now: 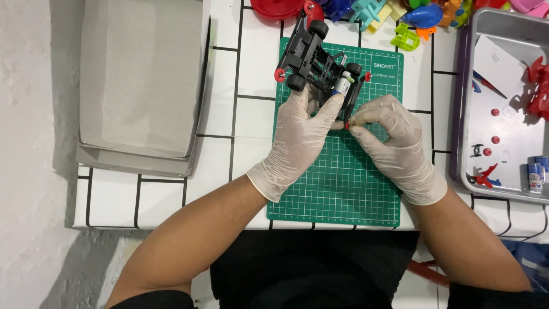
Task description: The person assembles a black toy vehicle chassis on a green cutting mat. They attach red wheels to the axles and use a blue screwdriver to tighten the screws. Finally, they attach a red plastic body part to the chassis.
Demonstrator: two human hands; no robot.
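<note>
A black toy car chassis point(311, 57) with black wheels and small red rollers is held tilted over the green cutting mat point(334, 183). My left hand point(300, 137), in a white glove, grips the chassis from below at its near end. My right hand point(394, 140), also gloved, pinches a small red part point(349, 123) against the chassis's near corner. A silver motor point(341, 86) shows inside the chassis.
An open grey cardboard box point(140, 80) lies at the left. A metal tray point(503, 103) at the right holds small red parts, a screwdriver and little batteries. Colourful plastic toys point(400, 17) are piled at the table's far edge.
</note>
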